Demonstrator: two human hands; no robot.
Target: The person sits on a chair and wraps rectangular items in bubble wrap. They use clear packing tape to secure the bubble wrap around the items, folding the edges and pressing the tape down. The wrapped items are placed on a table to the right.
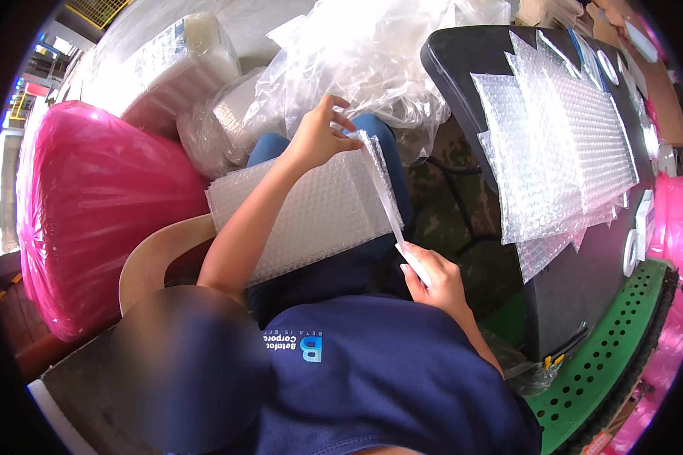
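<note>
Bubble wrap sheets (311,216) lie stacked across my lap. A narrow white tape strip (381,188) runs along their right edge. My left hand (322,136) is at the far right corner of the stack, its fingers curled, with thumb and a fingertip closed at the strip's upper end. Nearer to me, my right hand (439,279) grips a thin white tape roll (415,265), seen nearly edge-on, from which the strip stretches up. Part of the roll is hidden by my fingers.
More bubble wrap pieces (561,144) lie overlapping on a black table (577,303) at the right, beside a white tape ring (630,252). A pink wrapped bundle (106,220) stands at left. Clear plastic (357,61) heaps ahead. A green perforated chair part (607,364) curves at lower right.
</note>
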